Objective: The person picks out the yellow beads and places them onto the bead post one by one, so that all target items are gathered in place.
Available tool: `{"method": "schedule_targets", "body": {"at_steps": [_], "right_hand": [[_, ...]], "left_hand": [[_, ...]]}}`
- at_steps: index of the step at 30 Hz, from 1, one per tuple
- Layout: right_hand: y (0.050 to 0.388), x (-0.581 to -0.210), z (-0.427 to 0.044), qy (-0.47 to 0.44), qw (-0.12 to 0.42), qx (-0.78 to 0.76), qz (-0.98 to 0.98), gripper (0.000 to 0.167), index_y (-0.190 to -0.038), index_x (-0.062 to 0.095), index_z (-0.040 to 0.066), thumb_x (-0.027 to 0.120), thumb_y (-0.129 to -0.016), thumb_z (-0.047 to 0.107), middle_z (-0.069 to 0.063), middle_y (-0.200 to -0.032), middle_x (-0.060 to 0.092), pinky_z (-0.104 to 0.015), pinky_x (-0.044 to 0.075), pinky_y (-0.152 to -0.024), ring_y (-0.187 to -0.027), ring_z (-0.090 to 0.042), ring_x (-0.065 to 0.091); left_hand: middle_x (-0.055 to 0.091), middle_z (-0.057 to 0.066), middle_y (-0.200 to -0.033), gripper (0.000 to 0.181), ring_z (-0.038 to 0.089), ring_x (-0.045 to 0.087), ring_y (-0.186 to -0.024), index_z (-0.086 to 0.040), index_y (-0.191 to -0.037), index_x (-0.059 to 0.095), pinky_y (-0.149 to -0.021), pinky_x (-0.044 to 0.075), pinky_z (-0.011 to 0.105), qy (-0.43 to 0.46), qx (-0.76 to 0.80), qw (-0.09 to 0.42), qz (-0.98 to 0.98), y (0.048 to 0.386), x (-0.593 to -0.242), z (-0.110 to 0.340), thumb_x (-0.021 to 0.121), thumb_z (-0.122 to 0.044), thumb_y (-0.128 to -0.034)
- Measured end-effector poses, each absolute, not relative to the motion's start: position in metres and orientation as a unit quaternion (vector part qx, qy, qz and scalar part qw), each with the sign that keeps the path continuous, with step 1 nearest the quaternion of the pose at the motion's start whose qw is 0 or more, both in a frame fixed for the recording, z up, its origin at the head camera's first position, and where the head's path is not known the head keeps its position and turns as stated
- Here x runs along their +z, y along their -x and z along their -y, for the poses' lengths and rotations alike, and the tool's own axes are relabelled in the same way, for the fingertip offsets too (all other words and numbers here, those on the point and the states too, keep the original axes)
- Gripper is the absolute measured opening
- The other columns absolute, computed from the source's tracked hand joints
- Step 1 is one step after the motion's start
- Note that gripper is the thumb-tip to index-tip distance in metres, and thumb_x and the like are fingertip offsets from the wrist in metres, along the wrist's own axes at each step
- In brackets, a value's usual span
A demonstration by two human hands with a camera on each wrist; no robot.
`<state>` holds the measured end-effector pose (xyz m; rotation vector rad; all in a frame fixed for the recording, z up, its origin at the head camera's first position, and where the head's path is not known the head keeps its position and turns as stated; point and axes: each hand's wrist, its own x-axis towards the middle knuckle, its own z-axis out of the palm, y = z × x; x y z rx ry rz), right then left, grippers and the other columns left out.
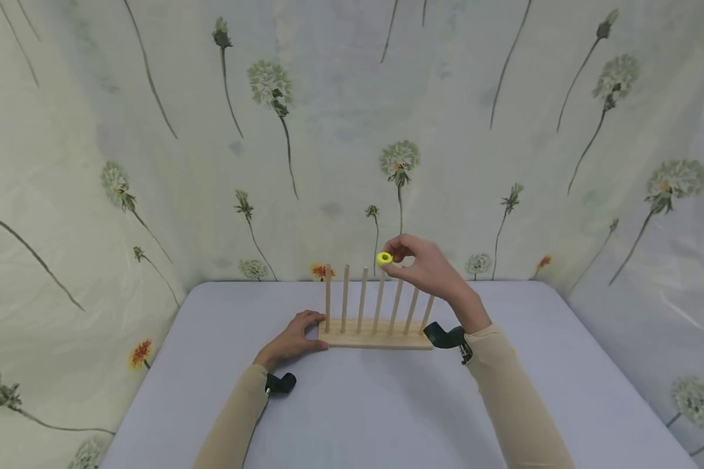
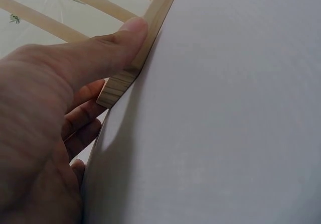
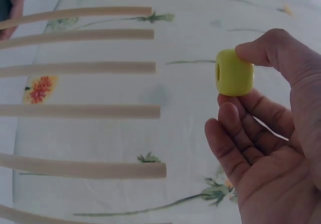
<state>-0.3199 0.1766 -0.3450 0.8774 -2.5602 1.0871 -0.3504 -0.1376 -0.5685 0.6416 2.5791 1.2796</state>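
Observation:
My right hand (image 1: 431, 268) pinches a yellow bead (image 3: 236, 74) between thumb and fingertips, its hole showing in both the head and right wrist views. The bead is held up near the tops of the pegs, and the right wrist view shows it apart from the peg ends. A wooden peg stand (image 1: 375, 340) lies on the table, with a row of several upright, bare pegs (image 1: 362, 301). At the stand's left end my left hand (image 1: 290, 339) grips the base, the thumb (image 2: 134, 30) along the front edge and fingers behind.
A pale cloth-covered table (image 1: 352, 404) extends around the stand. Behind it and at both sides hangs a curtain (image 1: 340, 130) printed with dandelions. Each wrist carries a dark camera mount, the right one (image 1: 444, 335) near the stand's right end.

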Motion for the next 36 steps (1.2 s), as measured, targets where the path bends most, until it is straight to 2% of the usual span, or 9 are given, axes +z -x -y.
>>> {"method": "schedule_targets", "body": {"at_steps": [14, 25, 36], "right_hand": [[0.342, -0.340, -0.124, -0.326, 0.077, 0.362, 0.870, 0.025, -0.109, 0.064, 0.017, 0.071, -0.088, 0.030, 0.002, -0.102, 0.064, -0.033, 0.051, -0.081, -0.091, -0.015, 0.060], [0.350, -0.342, -0.097, -0.335, 0.054, 0.358, 0.870, 0.025, -0.107, 0.065, 0.013, 0.071, -0.087, 0.027, 0.000, -0.103, 0.065, -0.033, 0.048, -0.083, -0.095, -0.026, 0.059], [0.355, -0.350, -0.085, -0.332, 0.035, 0.342, 0.879, 0.022, -0.104, 0.066, 0.016, 0.072, -0.086, 0.027, 0.002, -0.102, 0.065, -0.032, 0.047, -0.080, -0.092, -0.020, 0.055]], "left_hand": [[0.037, 0.010, -0.150, 0.072, 0.031, 0.026, -0.143, -0.019, -0.139, 0.050, -0.116, 0.022, 0.056, -0.212, 0.425, 0.101, -0.874, 0.349, -0.569, 0.139, 0.078, -0.043, -0.0776], [0.040, 0.010, -0.147, 0.070, 0.031, 0.027, -0.142, -0.017, -0.137, 0.051, -0.115, 0.023, 0.056, -0.220, 0.425, 0.097, -0.873, 0.352, -0.570, 0.139, 0.079, -0.041, -0.0780], [0.042, 0.009, -0.145, 0.069, 0.031, 0.030, -0.140, -0.015, -0.137, 0.051, -0.115, 0.024, 0.055, -0.225, 0.425, 0.095, -0.872, 0.351, -0.567, 0.139, 0.078, -0.041, -0.0786]]}}
